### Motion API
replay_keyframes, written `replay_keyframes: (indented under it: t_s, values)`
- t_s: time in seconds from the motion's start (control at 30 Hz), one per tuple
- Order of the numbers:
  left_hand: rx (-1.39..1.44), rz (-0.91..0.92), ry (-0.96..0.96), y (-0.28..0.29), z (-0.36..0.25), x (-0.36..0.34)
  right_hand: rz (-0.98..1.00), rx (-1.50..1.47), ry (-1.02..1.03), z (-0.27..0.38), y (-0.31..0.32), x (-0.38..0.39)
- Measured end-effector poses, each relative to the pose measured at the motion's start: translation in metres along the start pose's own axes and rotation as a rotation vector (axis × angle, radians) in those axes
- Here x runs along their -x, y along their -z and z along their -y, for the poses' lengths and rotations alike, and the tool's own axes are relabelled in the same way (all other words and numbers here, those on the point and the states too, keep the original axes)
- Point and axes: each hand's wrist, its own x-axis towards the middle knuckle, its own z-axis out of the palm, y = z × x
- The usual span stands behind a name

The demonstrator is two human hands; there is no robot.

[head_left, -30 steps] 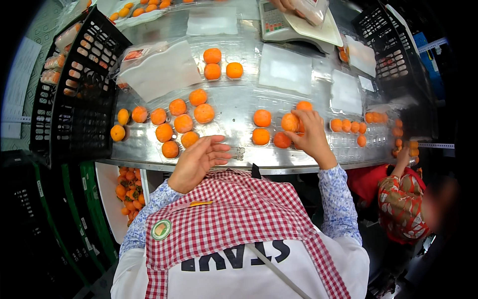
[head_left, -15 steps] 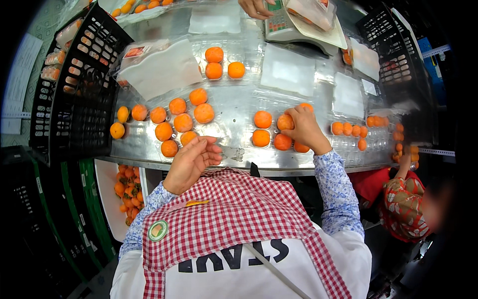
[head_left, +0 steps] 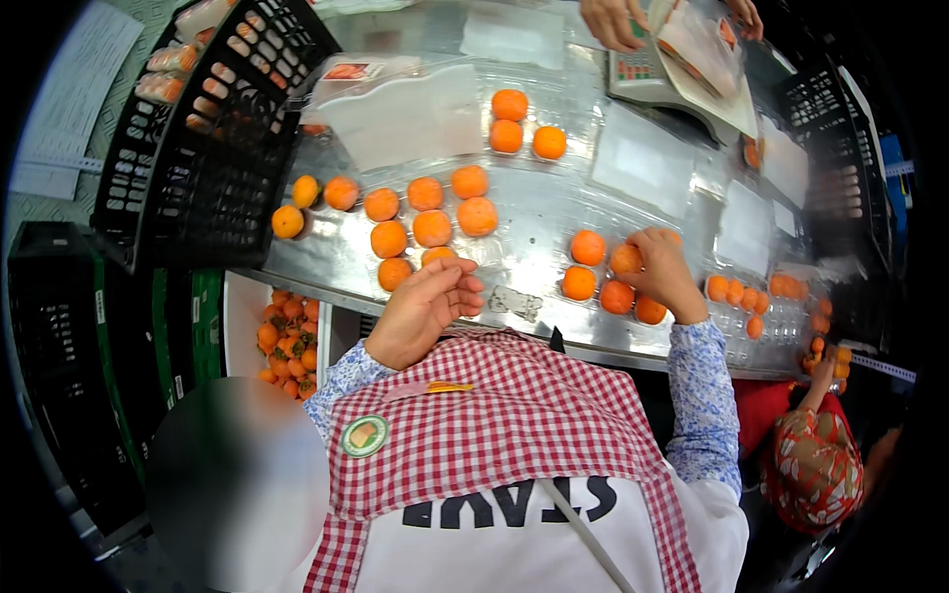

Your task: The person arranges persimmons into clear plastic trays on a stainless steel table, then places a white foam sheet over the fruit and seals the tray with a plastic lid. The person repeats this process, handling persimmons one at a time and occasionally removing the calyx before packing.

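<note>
Brushed metal tabletop (head_left: 331, 252) is filling the upper half of the frame, with a tall black perforated plastic crate (head_left: 213, 168) standing at upper left and a co-worker's hand (head_left: 613, 20) hanging near a pale weighing scale (head_left: 643, 89) at upper right.

Right of centre, I am clasping a round orange fruit (head_left: 625, 260) with the bent fingers of my right hand (head_left: 664, 269); whether it is sitting in its well or being raised, I cannot tell. Five more fruits are showing around it in a clear plastic tray (head_left: 603, 272), so I am judging this one mostly loaded, though my hand is hiding some wells.

My left hand (head_left: 425, 311), loosely open and holding nothing I can see, is hovering at centre by a clear moulded tray (head_left: 486, 247). Eight fruits are filling that one in rows, and only its lower-right place is looking bare.

More seems left over: a shallow transparent tray (head_left: 559, 104) at upper centre is carrying just three fruits, three loose orange fruits (head_left: 288, 221) are lying beside the crate, and a white plastic bin (head_left: 244, 326) at lower left is holding plenty.
</note>
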Motion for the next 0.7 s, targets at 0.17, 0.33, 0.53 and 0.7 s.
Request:
replay_keyframes:
  t_s: [0.17, 0.33, 0.53, 0.7]
  values:
    - [0.018, -0.048, 0.01, 0.014, 0.0, 0.009, -0.06, 0.057, 0.022, 0.017, 0.012, 0.003]
    - [0.044, -0.086, -0.003, 0.029, 0.0, 0.018, -0.244, -0.068, 0.025, 0.075, 0.018, -0.016]
    - [0.082, -0.081, -0.02, 0.041, -0.005, 0.029, -0.278, -0.13, 0.407, 0.143, -0.042, -0.054]
    - [0.103, -0.16, -0.031, 0.054, -0.012, 0.039, -0.191, 0.234, 0.47, 0.177, -0.049, -0.073]
